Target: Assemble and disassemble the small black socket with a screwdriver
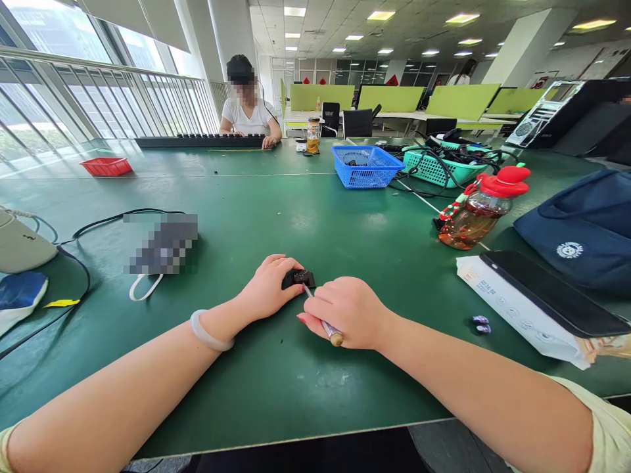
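Observation:
My left hand (266, 286) is closed around a small black plastic part (306, 278), pinning it to the green tabletop between thumb and fingers. A pale bangle circles that wrist. Gripped in my right hand (349, 311) is a screwdriver (332, 332) with a clear handle and a tan end. Its thin metal shaft slants forward and left, and the tip meets the near side of the black part. Fine detail on the part is too small to make out.
A blue basket (367, 172), a teal basket of cables (444, 167) and a red-lidded bottle (478, 213) stand ahead right. At right lie a dark bag (586, 223) and a black phone-like slab (547, 289). A red tray (107, 167) sits far left. Opposite sits a person (246, 112).

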A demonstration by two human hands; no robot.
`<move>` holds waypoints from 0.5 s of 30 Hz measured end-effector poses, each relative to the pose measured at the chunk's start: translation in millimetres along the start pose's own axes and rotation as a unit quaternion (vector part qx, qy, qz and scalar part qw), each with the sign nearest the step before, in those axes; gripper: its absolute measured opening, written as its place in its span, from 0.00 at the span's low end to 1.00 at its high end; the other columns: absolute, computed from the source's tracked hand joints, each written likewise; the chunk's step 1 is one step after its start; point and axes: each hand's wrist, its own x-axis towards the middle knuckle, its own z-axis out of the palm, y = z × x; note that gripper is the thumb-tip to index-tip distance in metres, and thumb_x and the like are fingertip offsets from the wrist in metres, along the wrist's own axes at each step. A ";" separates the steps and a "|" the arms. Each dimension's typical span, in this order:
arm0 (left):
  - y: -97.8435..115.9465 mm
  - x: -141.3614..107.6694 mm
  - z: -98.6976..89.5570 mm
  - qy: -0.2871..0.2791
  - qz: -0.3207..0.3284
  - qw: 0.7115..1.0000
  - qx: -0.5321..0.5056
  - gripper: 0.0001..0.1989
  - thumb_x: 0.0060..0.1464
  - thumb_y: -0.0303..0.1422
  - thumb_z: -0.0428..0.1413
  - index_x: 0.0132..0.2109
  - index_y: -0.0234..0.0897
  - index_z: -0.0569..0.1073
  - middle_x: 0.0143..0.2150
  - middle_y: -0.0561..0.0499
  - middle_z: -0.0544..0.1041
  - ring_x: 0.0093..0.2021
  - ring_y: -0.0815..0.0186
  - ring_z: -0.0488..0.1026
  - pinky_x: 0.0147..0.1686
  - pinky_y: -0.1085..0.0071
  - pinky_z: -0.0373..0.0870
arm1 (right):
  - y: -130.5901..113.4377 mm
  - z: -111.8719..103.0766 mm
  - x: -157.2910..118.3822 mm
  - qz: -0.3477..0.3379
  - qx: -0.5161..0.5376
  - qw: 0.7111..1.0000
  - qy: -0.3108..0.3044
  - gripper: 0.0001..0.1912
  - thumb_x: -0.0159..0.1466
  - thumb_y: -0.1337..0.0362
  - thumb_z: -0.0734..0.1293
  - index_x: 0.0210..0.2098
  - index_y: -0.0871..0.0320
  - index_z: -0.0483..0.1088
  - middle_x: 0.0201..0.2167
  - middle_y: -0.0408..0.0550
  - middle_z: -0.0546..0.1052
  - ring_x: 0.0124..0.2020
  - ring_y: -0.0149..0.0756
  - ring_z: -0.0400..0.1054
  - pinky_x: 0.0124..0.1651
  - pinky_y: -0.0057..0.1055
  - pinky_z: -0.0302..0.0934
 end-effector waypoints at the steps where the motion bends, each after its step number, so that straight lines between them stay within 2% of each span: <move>1: 0.1 -0.1 0.3 0.000 -0.001 1.000 -0.001 0.16 0.55 0.40 0.56 0.49 0.42 0.74 0.56 0.47 0.77 0.68 0.47 0.59 0.68 0.46 0.59 | 1.2 -0.7 0.2 0.004 0.004 1.000 0.007 0.20 0.71 0.64 0.60 0.22 0.58 0.66 0.17 0.39 0.62 0.20 0.28 0.51 0.26 0.28 0.45; 7: 0.0 -0.2 0.3 0.000 0.013 1.000 -0.003 0.16 0.56 0.40 0.55 0.50 0.43 0.74 0.55 0.48 0.78 0.68 0.47 0.60 0.68 0.46 0.59 | 3.2 2.9 -2.4 0.031 0.010 0.999 0.035 0.20 0.70 0.66 0.60 0.20 0.58 0.65 0.17 0.39 0.62 0.20 0.28 0.48 0.25 0.27 0.45; 15: 1.1 -1.0 0.9 0.003 0.005 1.000 -0.003 0.16 0.56 0.38 0.56 0.51 0.43 0.74 0.56 0.49 0.78 0.69 0.46 0.58 0.69 0.45 0.58 | -0.8 1.2 -2.9 -0.063 -0.017 0.997 -0.028 0.20 0.70 0.62 0.61 0.21 0.57 0.64 0.17 0.39 0.61 0.20 0.29 0.50 0.26 0.29 0.43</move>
